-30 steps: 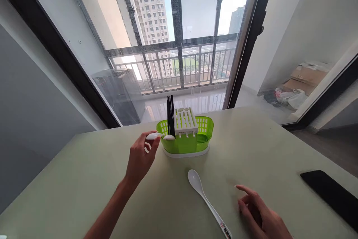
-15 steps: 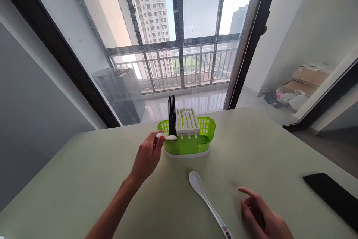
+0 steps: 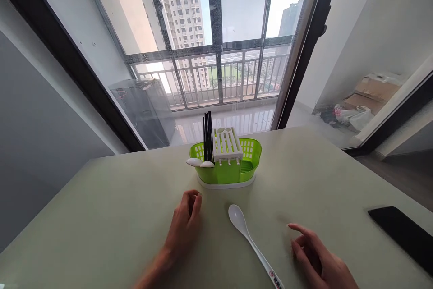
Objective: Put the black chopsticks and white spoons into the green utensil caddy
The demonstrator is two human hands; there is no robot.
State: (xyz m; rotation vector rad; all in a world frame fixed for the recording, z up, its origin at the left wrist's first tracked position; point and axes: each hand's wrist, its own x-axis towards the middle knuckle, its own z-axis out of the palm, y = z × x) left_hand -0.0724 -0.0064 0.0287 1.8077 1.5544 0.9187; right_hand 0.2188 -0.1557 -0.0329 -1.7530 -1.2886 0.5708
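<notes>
My left hand (image 3: 185, 217) is above the table in front of the green caddy, its fingers loosely curled with a small gap at the thumb and nothing visible in them. Two white spoons (image 3: 195, 162) stand in the left end of the green utensil caddy (image 3: 223, 174), their bowls leaning over the front rim. Black chopsticks (image 3: 208, 140) rise behind them. A long-handled white spoon (image 3: 237, 217) lies on the table between my hands, bowl toward the caddy. To its right rests my right hand (image 3: 320, 257), index finger stretched out, other fingers bent, holding nothing.
A white slatted rack (image 3: 227, 144) with small hooks sits across the caddy's middle. The black phone-like slab (image 3: 401, 235) lies at the right of the pale table (image 3: 111, 208). Beyond the far edge are glass doors, a balcony railing, and boxes and bags on the floor.
My left hand has let go of the white spoon at the caddy's left end and drawn back toward me. My right hand and the spoon on the table stay put.
</notes>
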